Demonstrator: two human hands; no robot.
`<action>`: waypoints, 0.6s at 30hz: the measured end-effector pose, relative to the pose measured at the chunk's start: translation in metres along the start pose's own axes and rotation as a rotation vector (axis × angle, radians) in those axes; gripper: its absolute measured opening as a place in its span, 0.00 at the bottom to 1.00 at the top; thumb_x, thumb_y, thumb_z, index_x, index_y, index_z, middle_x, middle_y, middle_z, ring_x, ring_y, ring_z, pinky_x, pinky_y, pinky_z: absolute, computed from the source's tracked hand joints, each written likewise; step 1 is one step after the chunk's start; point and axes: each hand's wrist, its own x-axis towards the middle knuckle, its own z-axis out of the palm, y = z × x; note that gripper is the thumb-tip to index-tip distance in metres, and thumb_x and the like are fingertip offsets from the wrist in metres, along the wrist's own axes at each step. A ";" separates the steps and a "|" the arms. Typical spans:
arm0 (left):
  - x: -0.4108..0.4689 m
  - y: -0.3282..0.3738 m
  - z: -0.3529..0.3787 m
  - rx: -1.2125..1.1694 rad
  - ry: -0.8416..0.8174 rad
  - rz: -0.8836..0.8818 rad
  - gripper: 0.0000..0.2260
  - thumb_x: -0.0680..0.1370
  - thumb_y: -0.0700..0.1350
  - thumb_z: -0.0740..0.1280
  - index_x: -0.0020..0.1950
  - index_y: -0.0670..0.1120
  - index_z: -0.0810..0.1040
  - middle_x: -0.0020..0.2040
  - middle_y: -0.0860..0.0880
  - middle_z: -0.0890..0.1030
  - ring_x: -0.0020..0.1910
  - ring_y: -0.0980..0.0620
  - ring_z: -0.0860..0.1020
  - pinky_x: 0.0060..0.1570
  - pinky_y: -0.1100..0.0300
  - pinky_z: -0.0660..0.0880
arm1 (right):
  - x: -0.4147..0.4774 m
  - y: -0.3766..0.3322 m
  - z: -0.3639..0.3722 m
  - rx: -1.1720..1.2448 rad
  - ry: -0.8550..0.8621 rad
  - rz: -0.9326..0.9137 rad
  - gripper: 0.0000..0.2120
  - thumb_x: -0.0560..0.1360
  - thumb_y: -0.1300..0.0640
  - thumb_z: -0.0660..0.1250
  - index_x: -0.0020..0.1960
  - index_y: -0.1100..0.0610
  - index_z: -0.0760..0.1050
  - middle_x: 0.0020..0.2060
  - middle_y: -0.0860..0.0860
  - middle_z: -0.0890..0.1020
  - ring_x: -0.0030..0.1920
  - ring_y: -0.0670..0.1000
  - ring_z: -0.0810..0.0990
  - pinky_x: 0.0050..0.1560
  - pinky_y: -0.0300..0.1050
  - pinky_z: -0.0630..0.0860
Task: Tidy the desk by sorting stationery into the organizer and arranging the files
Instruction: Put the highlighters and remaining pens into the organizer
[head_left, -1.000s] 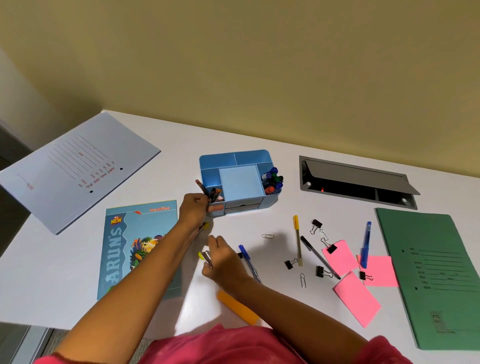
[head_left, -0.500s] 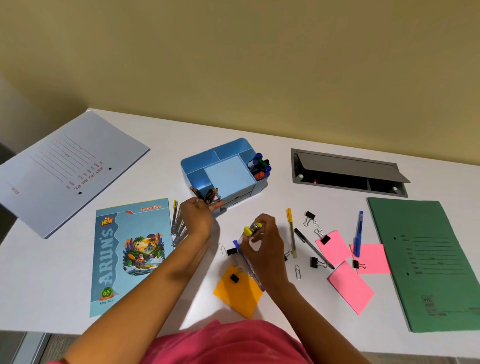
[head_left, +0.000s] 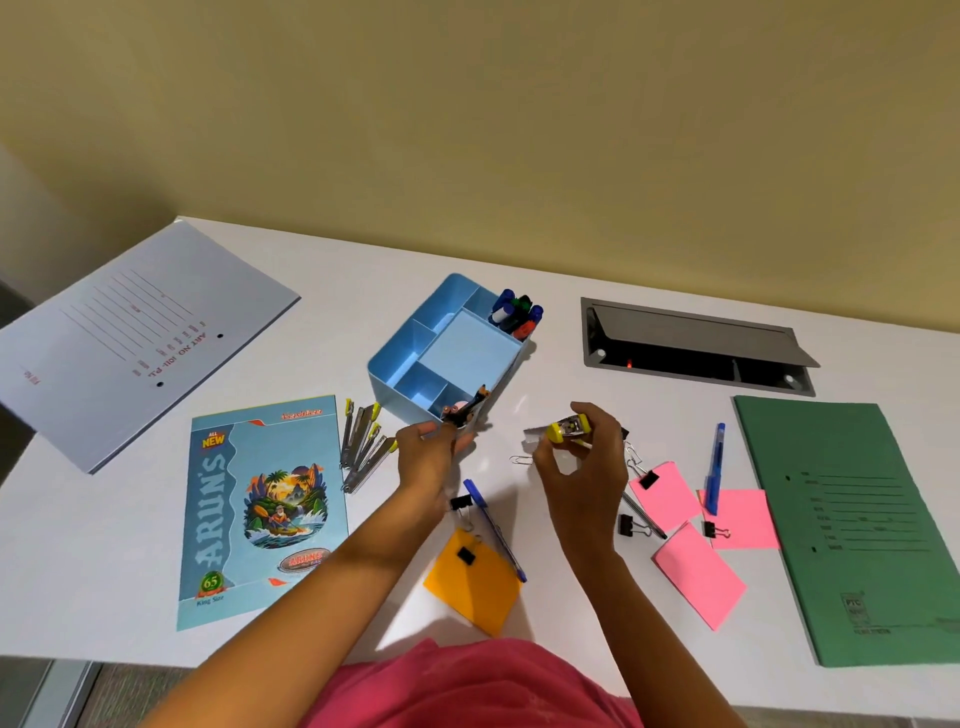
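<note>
Lifting off the white bench (head_left: 337, 291), your right grip (head_left: 582, 467) now pinches the small yellow-and-silver clip (head_left: 569, 430) closer to the blue plastic organizer (head_left: 410, 364), while your left grip (head_left: 428, 457) holds its near corner.

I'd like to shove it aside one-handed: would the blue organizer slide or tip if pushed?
Probably slides: the organizer looks broad and low on the smooth desk. Few filled compartments suggest it is light. The markers standing in its far corner might rattle or lean.

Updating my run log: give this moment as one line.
left hand: holds organizer corner | right hand: grips yellow item | pens, clips: on desk
</note>
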 end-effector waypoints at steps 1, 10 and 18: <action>0.001 0.003 -0.006 0.018 -0.058 -0.034 0.05 0.77 0.38 0.66 0.42 0.41 0.73 0.44 0.37 0.81 0.38 0.44 0.78 0.42 0.55 0.75 | 0.003 -0.002 -0.002 -0.020 0.017 -0.024 0.21 0.68 0.69 0.73 0.59 0.60 0.72 0.48 0.49 0.76 0.46 0.38 0.77 0.48 0.28 0.74; 0.035 0.060 -0.039 0.165 0.064 0.055 0.12 0.77 0.49 0.65 0.49 0.40 0.71 0.34 0.43 0.74 0.31 0.43 0.76 0.46 0.45 0.79 | 0.021 -0.031 -0.004 -0.076 0.077 -0.084 0.21 0.66 0.68 0.74 0.57 0.63 0.73 0.50 0.55 0.78 0.47 0.38 0.73 0.48 0.20 0.68; 0.053 0.073 -0.046 0.424 0.058 0.001 0.21 0.77 0.54 0.65 0.64 0.42 0.67 0.48 0.39 0.74 0.43 0.36 0.82 0.40 0.41 0.81 | 0.031 -0.049 0.000 -0.035 0.083 -0.135 0.21 0.68 0.66 0.74 0.58 0.63 0.73 0.51 0.56 0.79 0.48 0.43 0.77 0.50 0.24 0.73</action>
